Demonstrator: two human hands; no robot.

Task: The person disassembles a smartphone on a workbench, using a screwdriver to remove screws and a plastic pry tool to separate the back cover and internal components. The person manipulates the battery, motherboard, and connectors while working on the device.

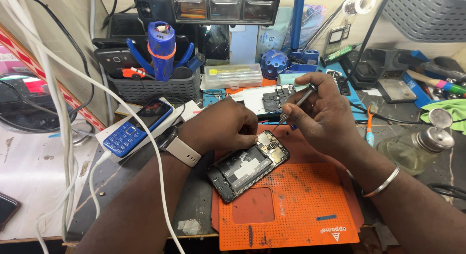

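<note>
A cluttered repair bench (29, 186) carries an orange perforated work mat (291, 210), with an opened smartphone (247, 165) lying tilted across the mat's upper left corner. The left hand (223, 125) pinches the phone's top edge with closed fingertips, and the right hand (320, 113) grips a thin screwdriver (293, 106), its tip just above the phone's top end.

Left hand (228, 125) curled, fingertips pinched; right hand (318, 113) closed in pen grip
</note>
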